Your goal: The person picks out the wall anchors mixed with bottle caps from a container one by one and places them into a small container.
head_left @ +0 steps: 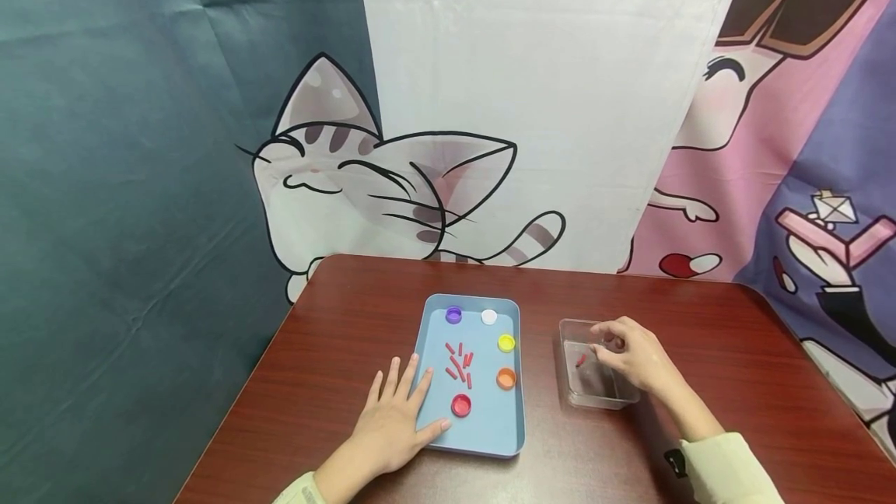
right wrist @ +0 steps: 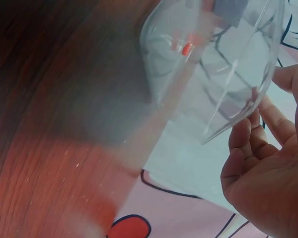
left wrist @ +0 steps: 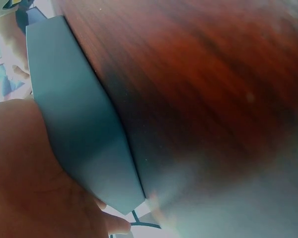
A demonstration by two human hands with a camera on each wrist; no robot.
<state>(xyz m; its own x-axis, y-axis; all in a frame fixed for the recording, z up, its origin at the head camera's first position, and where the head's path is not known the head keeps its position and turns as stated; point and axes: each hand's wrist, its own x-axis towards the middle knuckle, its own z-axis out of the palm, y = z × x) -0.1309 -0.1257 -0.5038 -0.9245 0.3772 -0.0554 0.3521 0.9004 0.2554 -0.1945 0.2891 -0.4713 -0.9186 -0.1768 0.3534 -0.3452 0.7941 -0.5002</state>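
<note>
My left hand (head_left: 393, 428) lies with fingers spread along the left side of a light blue tray (head_left: 483, 442), thumb over its rim. In the left wrist view the hand (left wrist: 44, 173) is against the tray's outer wall (left wrist: 84, 114). Several short red sticks (head_left: 457, 368) lie in the tray's middle, with a small round red cap (head_left: 461, 405) below them. Over a clear plastic box (head_left: 595, 398) hovers my right hand (head_left: 633, 352), fingers curved, thumb and index finger apart with nothing visible between them. A red piece (head_left: 581, 360) lies inside the box.
Purple (head_left: 453, 315), white (head_left: 489, 317), yellow (head_left: 506, 343) and orange (head_left: 506, 379) caps sit along the tray's far and right sides. Tray and box stand on a dark red-brown table (head_left: 315, 333). A printed cartoon curtain (head_left: 448, 99) hangs behind it.
</note>
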